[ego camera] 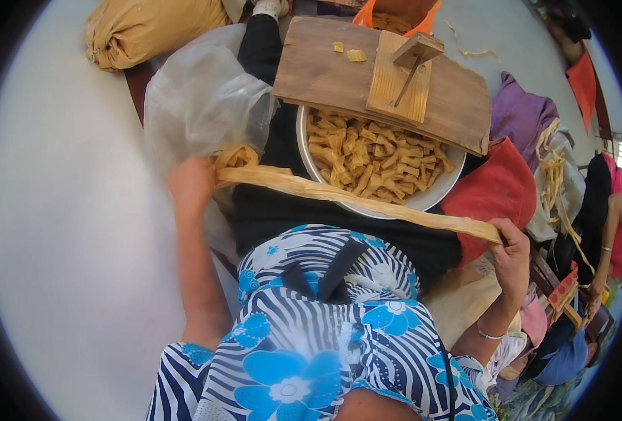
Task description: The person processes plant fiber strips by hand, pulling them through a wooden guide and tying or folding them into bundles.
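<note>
My left hand (pixel 192 184) is closed on one end of a long, flat bundle of tan, fibrous strips (pixel 353 197), beside looser looped strips at a clear plastic bag (pixel 200 100). The other end is pinched in my right hand (pixel 511 247). Between them the bundle is stretched across my lap, over the near rim of a metal basin (pixel 303 142). Short, knotted-looking tan pieces (pixel 374 152) fill much of the basin. A wooden board (pixel 327 73) lies over its far side, bearing a smaller block with an upright metal rod (pixel 408 81) and two small tan scraps (pixel 357 55).
A tan sack (pixel 153 31) lies at the upper left, an orange bag (pixel 427 18) beyond the board. Red cloth (pixel 495 194) and purple cloth (pixel 521 116) are on the right, near hanging loose strips (pixel 550 184). Another person's arm (pixel 606 247) shows at the far right.
</note>
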`<control>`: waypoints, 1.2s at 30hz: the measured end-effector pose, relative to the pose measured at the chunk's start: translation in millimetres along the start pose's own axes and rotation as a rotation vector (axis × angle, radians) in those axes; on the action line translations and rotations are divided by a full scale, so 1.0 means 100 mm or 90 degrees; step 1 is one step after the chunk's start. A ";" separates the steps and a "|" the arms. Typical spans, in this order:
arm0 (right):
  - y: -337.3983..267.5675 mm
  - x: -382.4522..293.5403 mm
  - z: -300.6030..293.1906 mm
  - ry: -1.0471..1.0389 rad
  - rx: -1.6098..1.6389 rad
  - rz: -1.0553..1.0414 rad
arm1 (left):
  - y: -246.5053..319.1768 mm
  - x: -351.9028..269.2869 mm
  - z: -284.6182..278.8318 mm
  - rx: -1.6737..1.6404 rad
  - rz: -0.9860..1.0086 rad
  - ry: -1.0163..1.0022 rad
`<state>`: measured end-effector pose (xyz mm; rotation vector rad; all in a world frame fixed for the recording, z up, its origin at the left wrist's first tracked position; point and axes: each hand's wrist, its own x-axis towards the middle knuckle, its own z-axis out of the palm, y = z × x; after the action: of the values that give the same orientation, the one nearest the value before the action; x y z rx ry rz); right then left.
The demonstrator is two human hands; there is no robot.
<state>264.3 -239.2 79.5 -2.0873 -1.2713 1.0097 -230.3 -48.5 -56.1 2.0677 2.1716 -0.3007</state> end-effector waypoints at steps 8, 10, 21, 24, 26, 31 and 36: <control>-0.15 0.04 0.36 0.000 -0.188 -0.024 | -0.25 0.11 0.65 0.025 -0.019 -0.037; -0.20 0.12 0.50 -0.023 -0.157 -0.061 | 0.13 0.04 0.06 0.022 0.040 -0.099; -0.59 0.44 0.44 0.010 -0.053 -0.204 | 2.34 -0.55 -1.13 -0.440 0.681 -0.262; -0.68 0.53 0.31 0.236 -0.058 -0.349 | 2.46 -0.52 -1.08 -0.356 0.636 -0.348; -0.73 0.55 0.39 0.230 -0.126 -0.383 | 2.51 -0.53 -1.07 -0.339 0.633 -0.334; -0.39 0.75 0.79 0.046 -0.013 -0.200 | 2.53 -0.40 -1.08 -0.408 0.665 -0.371; -0.34 0.83 0.92 -0.085 0.074 -0.086 | 2.40 -0.16 -1.16 -0.492 0.639 -0.397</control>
<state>197.7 -147.3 20.4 -1.8467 -1.3644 1.1499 15.1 -27.6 46.7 1.9022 0.5905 0.0305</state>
